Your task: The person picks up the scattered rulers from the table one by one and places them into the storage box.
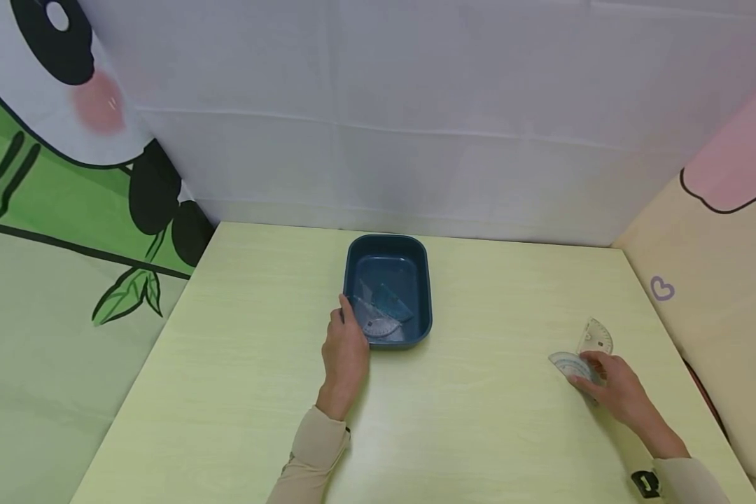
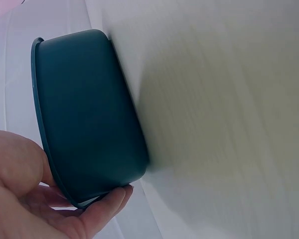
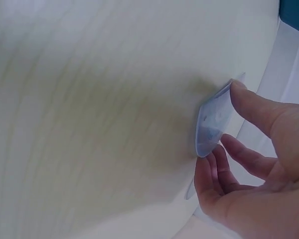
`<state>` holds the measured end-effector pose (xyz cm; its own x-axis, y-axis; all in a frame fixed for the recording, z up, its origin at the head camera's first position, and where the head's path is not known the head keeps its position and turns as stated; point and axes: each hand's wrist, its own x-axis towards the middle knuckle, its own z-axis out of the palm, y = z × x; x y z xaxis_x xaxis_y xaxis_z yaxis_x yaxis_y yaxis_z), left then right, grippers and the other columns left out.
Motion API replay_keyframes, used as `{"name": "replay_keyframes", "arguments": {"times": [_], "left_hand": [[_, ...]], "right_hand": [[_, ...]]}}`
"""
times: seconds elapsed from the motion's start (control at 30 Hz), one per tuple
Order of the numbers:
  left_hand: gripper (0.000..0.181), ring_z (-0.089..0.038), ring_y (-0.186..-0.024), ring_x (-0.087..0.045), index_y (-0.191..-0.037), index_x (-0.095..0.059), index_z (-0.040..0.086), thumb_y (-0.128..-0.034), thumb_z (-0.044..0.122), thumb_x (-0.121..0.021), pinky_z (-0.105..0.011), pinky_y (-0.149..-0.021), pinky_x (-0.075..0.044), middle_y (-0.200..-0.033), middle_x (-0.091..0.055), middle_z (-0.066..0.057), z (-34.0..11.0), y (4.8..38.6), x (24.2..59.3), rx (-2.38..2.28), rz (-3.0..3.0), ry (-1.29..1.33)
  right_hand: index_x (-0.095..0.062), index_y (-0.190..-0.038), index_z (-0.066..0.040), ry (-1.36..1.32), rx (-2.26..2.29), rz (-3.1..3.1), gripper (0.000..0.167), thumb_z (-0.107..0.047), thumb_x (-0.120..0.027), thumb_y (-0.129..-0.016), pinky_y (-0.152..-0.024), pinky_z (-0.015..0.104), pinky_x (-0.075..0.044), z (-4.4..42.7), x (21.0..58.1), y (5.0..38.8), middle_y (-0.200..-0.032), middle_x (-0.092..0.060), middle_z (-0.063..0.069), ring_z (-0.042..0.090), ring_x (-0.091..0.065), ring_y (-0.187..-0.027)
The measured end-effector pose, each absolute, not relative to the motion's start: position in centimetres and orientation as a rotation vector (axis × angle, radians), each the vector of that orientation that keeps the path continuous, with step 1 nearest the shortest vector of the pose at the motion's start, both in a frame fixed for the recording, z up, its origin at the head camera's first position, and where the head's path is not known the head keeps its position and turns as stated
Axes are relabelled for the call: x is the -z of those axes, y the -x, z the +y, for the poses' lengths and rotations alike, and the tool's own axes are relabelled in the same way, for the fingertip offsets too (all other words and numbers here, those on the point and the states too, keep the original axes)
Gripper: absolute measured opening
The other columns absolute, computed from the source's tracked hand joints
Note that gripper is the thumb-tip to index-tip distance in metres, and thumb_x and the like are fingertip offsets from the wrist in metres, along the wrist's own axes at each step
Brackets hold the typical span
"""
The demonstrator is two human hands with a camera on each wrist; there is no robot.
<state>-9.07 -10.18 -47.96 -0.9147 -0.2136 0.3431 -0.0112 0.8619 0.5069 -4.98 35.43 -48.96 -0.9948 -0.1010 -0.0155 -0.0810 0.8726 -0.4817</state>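
A dark blue plastic tray (image 1: 387, 269) stands on the table toward its back. Inside it lie a clear protractor (image 1: 380, 327) and a clear bluish set square (image 1: 393, 303). My left hand (image 1: 345, 353) grips the tray's near left side, thumb by the rim and fingertips against the outer wall in the left wrist view. At the right of the table, my right hand (image 1: 624, 392) pinches a clear protractor (image 3: 213, 122) between thumb and fingers, tilted up from the tabletop. Just behind it lies another clear protractor (image 1: 596, 336), partly covered by the fingers.
The pale wooden table (image 1: 479, 420) meets a white cloth backdrop (image 1: 416, 161) behind the tray. A cartoon-printed cloth (image 1: 69, 189) hangs at the left, and a beige panel (image 1: 724, 336) borders the right edge. A wide stretch of tabletop separates the two hands.
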Motion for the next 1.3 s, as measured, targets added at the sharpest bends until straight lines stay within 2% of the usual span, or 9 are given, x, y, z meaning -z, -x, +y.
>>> {"name": "replay_keyframes", "arguments": {"times": [0.27,0.57,0.73,0.8,0.97,1.13,1.3], "left_hand": [[0.056,-0.041,-0.089,-0.067,-0.148,-0.044,-0.011,-0.0958,-0.002,-0.063,-0.051,-0.062,-0.056,-0.117,-0.06,-0.029,-10.1,9.1,47.9,0.713,-2.643,-0.164],[0.056,-0.04,-0.088,-0.067,-0.147,-0.044,-0.011,-0.0953,-0.002,-0.064,-0.051,-0.061,-0.056,-0.115,-0.06,-0.029,-9.9,9.2,48.2,0.68,-2.642,-0.163],[0.057,-0.04,-0.089,-0.067,-0.148,-0.044,-0.011,-0.095,-0.003,-0.064,-0.051,-0.062,-0.056,-0.117,-0.06,-0.029,-9.8,9.3,48.5,0.674,-2.652,-0.166],[0.059,-0.04,-0.09,-0.067,-0.148,-0.043,-0.011,-0.0945,-0.003,-0.064,-0.051,-0.063,-0.056,-0.117,-0.06,-0.029,-9.8,9.4,48.6,0.675,-2.656,-0.165],[0.059,-0.04,-0.09,-0.067,-0.148,-0.042,-0.012,-0.0939,-0.003,-0.064,-0.051,-0.063,-0.056,-0.117,-0.059,-0.029,-9.9,9.4,48.7,0.686,-2.657,-0.157],[0.059,-0.04,-0.09,-0.067,-0.148,-0.043,-0.012,-0.0942,-0.003,-0.064,-0.051,-0.063,-0.056,-0.117,-0.059,-0.029,-9.9,9.4,48.7,0.691,-2.661,-0.158],[0.058,-0.041,-0.092,-0.067,-0.149,-0.042,-0.011,-0.0954,-0.003,-0.063,-0.052,-0.065,-0.057,-0.119,-0.059,-0.03,-9.9,9.3,48.4,0.703,-2.677,-0.167]], "right_hand": [[-0.057,-0.123,0.018,0.107,0.812,2.999,0.053,-0.016,-0.081,-0.09,-0.085,0.062,-0.051,35.4,48.8,5.0,-0.114,-0.061,0.037,0.051,-0.062,-0.101],[-0.057,-0.127,0.012,0.03,0.828,2.938,0.057,-0.026,-0.08,-0.091,-0.076,0.04,-0.052,35.9,49.5,5.4,-0.118,-0.063,0.031,0.042,-0.064,-0.101],[-0.059,-0.126,0.009,0.08,0.867,2.953,0.044,-0.02,-0.074,-0.096,-0.074,0.032,-0.052,36.3,50.1,5.4,-0.114,-0.066,0.027,0.04,-0.066,-0.1],[-0.061,-0.124,0.008,0.12,0.88,2.985,0.037,-0.015,-0.072,-0.097,-0.073,0.027,-0.052,36.4,50.4,5.4,-0.11,-0.068,0.024,0.035,-0.068,-0.096],[-0.066,-0.118,0.006,0.186,0.906,3.059,0.026,-0.006,-0.071,-0.096,-0.072,0.019,-0.051,36.5,50.4,5.3,-0.102,-0.071,0.017,0.01,-0.064,-0.086],[-0.068,-0.116,0.005,0.225,0.93,3.075,0.021,-0.003,-0.07,-0.096,-0.071,0.019,-0.051,36.6,50.2,5.4,-0.1,-0.071,0.016,0.007,-0.063,-0.085],[-0.07,-0.114,0.003,0.23,0.921,3.076,0.019,-0.003,-0.069,-0.096,-0.068,0.021,-0.052,36.6,49.9,5.5,-0.098,-0.071,0.013,-0.004,-0.059,-0.082]]}}
